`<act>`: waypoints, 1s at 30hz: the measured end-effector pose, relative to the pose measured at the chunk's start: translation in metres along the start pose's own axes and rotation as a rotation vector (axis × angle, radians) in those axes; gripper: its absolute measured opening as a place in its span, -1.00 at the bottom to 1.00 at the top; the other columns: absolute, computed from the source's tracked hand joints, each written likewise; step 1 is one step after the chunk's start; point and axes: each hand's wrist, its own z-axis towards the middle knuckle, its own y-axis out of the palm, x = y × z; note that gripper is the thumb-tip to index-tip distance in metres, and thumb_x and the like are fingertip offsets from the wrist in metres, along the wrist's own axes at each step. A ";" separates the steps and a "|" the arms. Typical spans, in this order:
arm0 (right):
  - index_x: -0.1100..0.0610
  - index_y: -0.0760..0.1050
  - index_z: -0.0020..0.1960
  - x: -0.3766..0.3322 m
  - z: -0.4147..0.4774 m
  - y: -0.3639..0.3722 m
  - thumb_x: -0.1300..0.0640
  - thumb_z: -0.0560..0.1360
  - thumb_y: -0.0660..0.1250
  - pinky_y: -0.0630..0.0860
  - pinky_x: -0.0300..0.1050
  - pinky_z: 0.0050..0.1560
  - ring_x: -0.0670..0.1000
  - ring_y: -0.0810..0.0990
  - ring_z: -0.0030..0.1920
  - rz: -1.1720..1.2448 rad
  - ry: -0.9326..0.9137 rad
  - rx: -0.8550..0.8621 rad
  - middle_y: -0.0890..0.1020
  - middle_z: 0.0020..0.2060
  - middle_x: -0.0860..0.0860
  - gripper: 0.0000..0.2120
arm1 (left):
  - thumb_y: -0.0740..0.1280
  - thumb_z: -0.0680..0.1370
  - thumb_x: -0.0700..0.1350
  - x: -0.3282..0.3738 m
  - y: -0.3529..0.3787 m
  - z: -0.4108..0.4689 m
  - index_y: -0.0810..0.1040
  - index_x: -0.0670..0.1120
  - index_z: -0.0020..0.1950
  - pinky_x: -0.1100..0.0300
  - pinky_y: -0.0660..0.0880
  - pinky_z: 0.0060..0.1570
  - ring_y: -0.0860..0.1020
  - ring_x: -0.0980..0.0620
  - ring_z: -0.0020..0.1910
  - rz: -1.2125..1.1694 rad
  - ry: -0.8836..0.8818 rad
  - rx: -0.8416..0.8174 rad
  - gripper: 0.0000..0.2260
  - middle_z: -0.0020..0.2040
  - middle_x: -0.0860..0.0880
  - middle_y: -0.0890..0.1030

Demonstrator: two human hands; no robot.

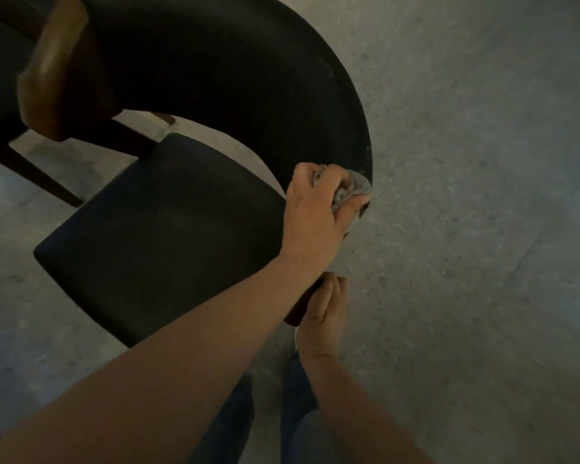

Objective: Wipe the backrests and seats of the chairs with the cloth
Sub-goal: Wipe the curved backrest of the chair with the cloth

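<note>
A chair with a curved black backrest and a black padded seat fills the left and middle of the head view. My left hand reaches in from the lower left and grips a bunched grey cloth. It presses the cloth against the near right end of the backrest. Below it, my right hand curls around a brown wooden part of the chair frame beside the seat's right edge. My left forearm hides the seat's near right corner.
A second dark chair with a brown wooden armrest stands at the upper left, close against the first. Its dark leg slants to the floor. Grey speckled concrete floor spreads to the right. My blue trouser legs show at the bottom.
</note>
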 end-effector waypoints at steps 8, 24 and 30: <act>0.08 0.43 -0.14 -0.003 0.000 -0.010 -0.11 0.53 -0.07 0.34 -0.41 -0.18 -0.15 0.43 -0.17 0.001 -0.005 -0.084 0.41 -0.18 -0.11 -0.61 | 0.26 0.60 0.05 -0.065 -0.029 -0.018 0.43 0.08 0.06 0.24 0.47 -0.06 0.47 0.15 -0.05 0.041 -0.392 -0.372 -0.92 0.16 0.01 0.38; 0.09 0.49 0.06 -0.076 0.062 -0.022 -0.04 0.62 0.18 0.61 -0.09 -0.01 -0.10 0.61 -0.06 0.199 0.038 0.189 0.61 -0.08 -0.03 -0.77 | 0.29 0.60 -0.05 -0.032 -0.077 0.005 0.43 0.11 0.19 0.47 0.41 -0.13 0.43 0.23 0.08 -0.153 -0.246 -0.287 -0.82 0.25 0.06 0.33; 0.15 0.57 0.13 -0.073 0.066 -0.052 0.10 0.63 0.19 0.64 -0.10 -0.02 -0.07 0.66 0.02 0.345 0.091 -0.047 0.67 -0.04 -0.03 -0.78 | 0.38 0.54 -0.07 -0.002 -0.062 0.011 0.46 0.08 0.13 0.61 0.31 0.08 0.40 0.31 0.16 -0.160 -0.092 -0.121 -0.80 0.21 0.11 0.38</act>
